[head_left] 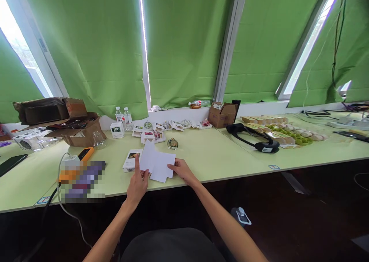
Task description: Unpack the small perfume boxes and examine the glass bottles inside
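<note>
Between my hands is a piece of folded white card (pixel 160 165), its blank panels and flaps facing up near the table's front edge. My left hand (pixel 137 187) grips its left side, with the index finger pointing up along it. At the right edge, my right hand (pixel 182 169) pinches the card between thumb and fingers. A small white printed box (pixel 132 154) lies just left of the card, partly covered by my left hand. Beyond the card, a round, shiny gold-and-clear ornament (pixel 172 143) rests on the table.
Several small white cards with clear ornaments (pixel 166 125) line the back, beside a white box (pixel 117 130) and water bottles (pixel 127 117). Cardboard boxes (pixel 222 114) stand behind. A black headset (pixel 253 137) and egg-like items (pixel 302 133) lie right; an orange device (pixel 86 154) and cable lie left.
</note>
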`<action>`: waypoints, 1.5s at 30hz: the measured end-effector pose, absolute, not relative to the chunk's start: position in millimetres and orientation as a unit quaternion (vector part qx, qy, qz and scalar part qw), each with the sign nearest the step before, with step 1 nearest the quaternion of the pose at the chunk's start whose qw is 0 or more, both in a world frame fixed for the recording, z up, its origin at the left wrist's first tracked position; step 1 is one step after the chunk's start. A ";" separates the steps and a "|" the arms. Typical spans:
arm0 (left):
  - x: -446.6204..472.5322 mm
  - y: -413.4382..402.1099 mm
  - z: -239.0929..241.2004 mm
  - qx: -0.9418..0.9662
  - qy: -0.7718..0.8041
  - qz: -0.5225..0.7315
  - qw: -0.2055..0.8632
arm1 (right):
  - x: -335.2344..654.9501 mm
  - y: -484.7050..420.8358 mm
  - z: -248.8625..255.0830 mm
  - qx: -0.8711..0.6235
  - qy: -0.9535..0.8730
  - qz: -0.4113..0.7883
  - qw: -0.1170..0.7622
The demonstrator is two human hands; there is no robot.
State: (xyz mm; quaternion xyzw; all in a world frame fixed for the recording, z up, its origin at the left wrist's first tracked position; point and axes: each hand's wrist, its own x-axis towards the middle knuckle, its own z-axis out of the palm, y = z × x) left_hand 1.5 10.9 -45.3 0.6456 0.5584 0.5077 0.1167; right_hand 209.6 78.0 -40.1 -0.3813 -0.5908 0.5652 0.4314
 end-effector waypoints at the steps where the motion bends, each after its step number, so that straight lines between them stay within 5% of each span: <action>1: 2.0 10.9 -44.9 0.637 0.553 0.524 0.122 | 209.7 78.8 -41.4 -0.384 -0.593 0.562 0.430; 10: -6.5 16.5 -38.0 0.583 0.526 0.565 0.255 | 210.4 80.4 -44.5 -0.385 -0.576 0.570 0.442; 26: -17.3 19.9 -24.7 0.641 0.489 0.440 0.396 | 211.4 77.7 -41.6 -0.370 -0.562 0.581 0.458; 38: -22.8 18.6 -27.6 0.632 0.511 0.484 0.323 | 211.7 74.6 -36.6 -0.346 -0.576 0.601 0.434; 45: -26.0 12.5 -23.9 0.573 0.567 0.431 0.407 | 211.8 75.3 -39.1 -0.316 -0.579 0.622 0.422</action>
